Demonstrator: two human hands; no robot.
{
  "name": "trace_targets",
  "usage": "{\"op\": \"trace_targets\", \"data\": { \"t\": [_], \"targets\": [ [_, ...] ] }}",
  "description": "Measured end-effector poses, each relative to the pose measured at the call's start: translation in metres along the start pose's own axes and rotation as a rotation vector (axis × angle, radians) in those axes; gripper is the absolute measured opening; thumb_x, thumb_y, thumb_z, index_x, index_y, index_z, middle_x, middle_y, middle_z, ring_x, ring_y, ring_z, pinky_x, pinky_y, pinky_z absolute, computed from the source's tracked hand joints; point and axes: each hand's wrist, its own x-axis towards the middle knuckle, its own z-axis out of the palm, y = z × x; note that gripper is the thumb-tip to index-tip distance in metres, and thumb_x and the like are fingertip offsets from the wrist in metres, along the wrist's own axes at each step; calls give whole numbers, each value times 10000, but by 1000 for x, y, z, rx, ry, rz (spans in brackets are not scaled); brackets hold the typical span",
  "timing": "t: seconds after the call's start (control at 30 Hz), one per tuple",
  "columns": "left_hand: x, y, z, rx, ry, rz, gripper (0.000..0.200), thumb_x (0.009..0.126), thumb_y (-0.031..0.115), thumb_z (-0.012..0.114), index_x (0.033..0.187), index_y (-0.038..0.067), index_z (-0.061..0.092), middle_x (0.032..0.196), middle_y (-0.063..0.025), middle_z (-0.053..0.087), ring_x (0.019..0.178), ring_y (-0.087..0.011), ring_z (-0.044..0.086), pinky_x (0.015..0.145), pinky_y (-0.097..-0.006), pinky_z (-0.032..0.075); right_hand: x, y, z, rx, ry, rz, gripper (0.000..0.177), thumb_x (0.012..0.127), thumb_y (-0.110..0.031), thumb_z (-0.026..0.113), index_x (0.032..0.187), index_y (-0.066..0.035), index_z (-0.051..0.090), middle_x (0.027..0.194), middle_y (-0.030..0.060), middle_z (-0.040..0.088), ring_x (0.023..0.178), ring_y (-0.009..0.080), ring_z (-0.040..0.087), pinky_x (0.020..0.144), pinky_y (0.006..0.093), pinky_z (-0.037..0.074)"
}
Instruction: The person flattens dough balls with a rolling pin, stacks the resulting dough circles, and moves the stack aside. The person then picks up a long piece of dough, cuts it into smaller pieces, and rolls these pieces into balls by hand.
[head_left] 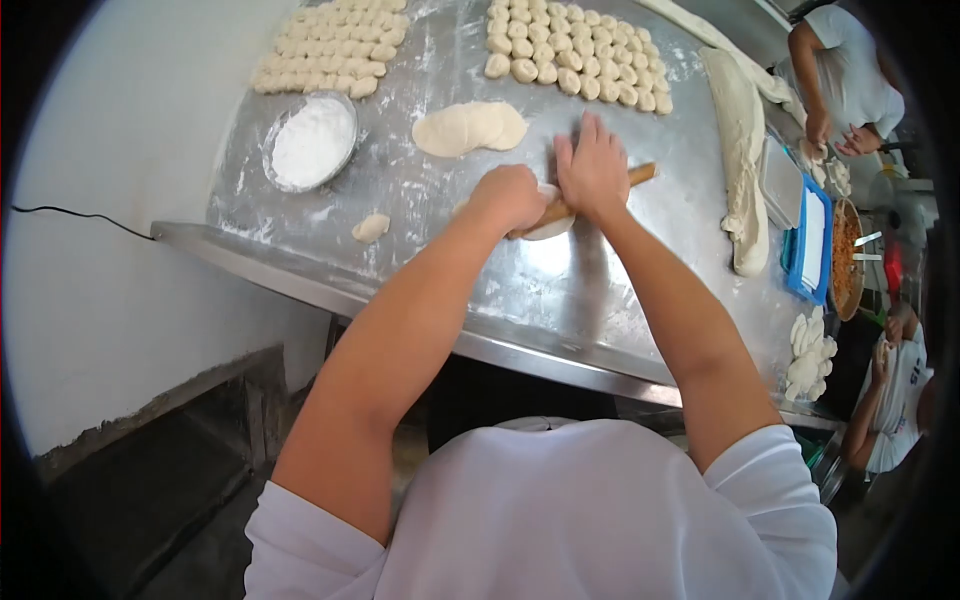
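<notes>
Under my right hand (pixel 594 168) lies a wooden rolling pin (pixel 642 174); the fingers are stretched out over it. My left hand (pixel 512 198) is closed at the pin's left part, on the edge of a flat dough piece (pixel 550 228) that shows below the pin. Just above my hands rest flattened dough rounds (pixel 470 128), overlapping each other. A small dough lump (pixel 371 228) sits to the left, below a bowl of white flour (pixel 312 142). What my left fingers grip is partly hidden.
Rows of dough balls (pixel 580 55) and more dough pieces (pixel 335 45) stand at the back of the metal table (pixel 400 262). A long dough roll (pixel 738 160), a blue tray (pixel 812 245) and a filling bowl (pixel 848 260) are at right, near two co-workers.
</notes>
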Motion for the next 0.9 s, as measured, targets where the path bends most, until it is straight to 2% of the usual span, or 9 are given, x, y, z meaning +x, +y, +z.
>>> {"op": "trace_targets", "data": {
  "t": [0.07, 0.2, 0.27, 0.37, 0.5, 0.6, 0.73, 0.8, 0.9],
  "targets": [
    [4, -5, 4, -28, 38, 20, 345, 942, 326, 727, 1074, 15, 795, 1028, -241, 770, 974, -407, 745, 857, -462, 591, -42, 22, -12, -14, -24, -126, 553, 1050, -385, 496, 1487, -48, 521, 1563, 206, 473, 1423, 424, 437, 1221, 585, 268],
    [6, -6, -3, -144, -157, -59, 384, 936, 347, 740, 1087, -3, 790, 1059, -247, 765, 1000, -388, 750, 874, -456, 589, -141, 79, -52, -166, -157, -300, 537, 1060, -350, 483, 1538, -105, 501, 1570, 227, 441, 1445, 472, 369, 1248, 659, 145],
    [-1, 5, -17, -146, -324, -156, 398, 927, 344, 752, 1106, -10, 785, 1072, -246, 764, 1010, -378, 751, 879, -451, 589, -129, 71, -53, -226, -151, -298, 558, 1062, -369, 477, 1537, -77, 491, 1564, 223, 451, 1432, 464, 394, 1233, 628, 212],
    [0, 8, -9, 61, -218, -19, 378, 926, 321, 754, 1107, -10, 780, 1067, -241, 767, 1021, -390, 745, 888, -456, 586, -47, 13, -21, -175, -115, -129, 595, 1060, -402, 479, 1534, -42, 481, 1569, 222, 460, 1440, 450, 408, 1215, 598, 267],
    [-10, 7, -17, -29, -82, -49, 343, 948, 293, 739, 1074, -25, 763, 1081, -260, 755, 1031, -432, 722, 920, -470, 567, -12, -9, 6, 26, -23, -18, 630, 1052, -428, 495, 1521, -8, 478, 1598, 224, 449, 1465, 444, 400, 1223, 581, 266],
    [-3, -9, -14, -89, 64, 100, 350, 952, 286, 742, 1101, -31, 752, 1092, -273, 746, 1051, -438, 712, 935, -474, 557, -69, 29, -19, -9, -174, -130, 629, 1060, -417, 490, 1534, -5, 467, 1637, 233, 398, 1503, 452, 343, 1265, 596, 174],
    [6, -46, -69, -159, 59, 134, 344, 950, 268, 745, 1148, -13, 749, 1129, -257, 749, 1074, -410, 715, 948, -459, 551, -129, 61, -64, -93, -323, -249, 588, 1094, -413, 459, 1563, -59, 459, 1659, 205, 348, 1573, 457, 210, 1280, 632, 99],
    [10, -74, -96, -127, 194, 54, 359, 945, 250, 743, 1187, -15, 732, 1176, -245, 745, 1090, -397, 711, 959, -450, 549, -132, 62, -63, -114, -311, -248, 588, 1094, -414, 458, 1567, -65, 457, 1656, 204, 351, 1574, 450, 215, 1284, 631, 96],
    [30, -120, -106, 16, 232, -22, 420, 939, 278, 759, 1257, 7, 708, 1246, -229, 727, 1154, -383, 696, 992, -441, 544, -125, 60, -56, -122, -281, -250, 593, 1095, -421, 455, 1576, -73, 447, 1657, 198, 352, 1573, 446, 220, 1286, 631, 97]
  ]
}}
